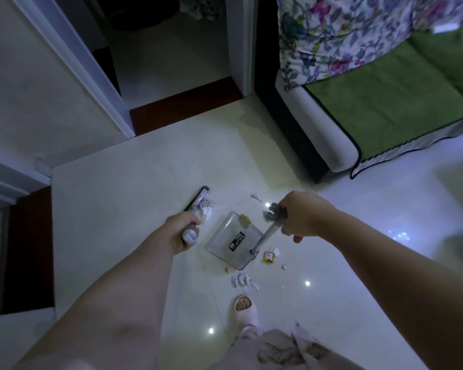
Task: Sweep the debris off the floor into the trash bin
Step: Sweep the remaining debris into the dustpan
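Sweeping step: your left hand (183,231) grips the broom (198,200), your right hand (302,217) grips the dustpan (230,240) handle. Paper debris (242,280) lies scattered around the pan; next, probably brush it inside. No trash bin in view.

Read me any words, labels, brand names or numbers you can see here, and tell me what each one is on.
Black label on the clear dustpan: white lettering, too blurred to read.
Orange wrapper lying beside the dustpan: some print, too small to read.
No other text shows anywhere in the view.
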Motion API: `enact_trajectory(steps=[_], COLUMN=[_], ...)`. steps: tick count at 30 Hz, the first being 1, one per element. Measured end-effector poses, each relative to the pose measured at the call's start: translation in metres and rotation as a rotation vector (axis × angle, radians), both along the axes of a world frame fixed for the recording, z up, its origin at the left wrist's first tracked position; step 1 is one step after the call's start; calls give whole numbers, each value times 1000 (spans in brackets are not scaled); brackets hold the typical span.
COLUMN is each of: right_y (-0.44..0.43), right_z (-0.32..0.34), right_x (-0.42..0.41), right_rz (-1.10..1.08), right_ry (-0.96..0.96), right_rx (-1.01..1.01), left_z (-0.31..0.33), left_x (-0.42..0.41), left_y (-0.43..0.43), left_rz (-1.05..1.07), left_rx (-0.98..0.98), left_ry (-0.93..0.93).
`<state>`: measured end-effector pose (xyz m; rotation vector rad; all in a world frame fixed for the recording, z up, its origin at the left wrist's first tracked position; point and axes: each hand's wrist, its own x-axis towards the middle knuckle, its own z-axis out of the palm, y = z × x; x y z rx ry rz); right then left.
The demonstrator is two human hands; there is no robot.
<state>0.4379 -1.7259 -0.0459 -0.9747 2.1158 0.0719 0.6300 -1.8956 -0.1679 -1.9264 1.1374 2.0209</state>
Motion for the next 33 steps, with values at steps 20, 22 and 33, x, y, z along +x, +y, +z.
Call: enact_trajectory(steps=[20,22,33], right_y=[236,260,305], right_z=[8,7,5], right_x=[-12,-9,-10], right_rz=[-204,-207,-163], right_ry=[-26,-23,-10], right_rx=[-46,-36,-25], left_z=[47,52,79], left_x=[-32,-31,-30], left_y=[252,274,295], left_rz=[-384,-398,-232], left_rx=[-66,-74,-65], left_ry=[-182,-190,-117])
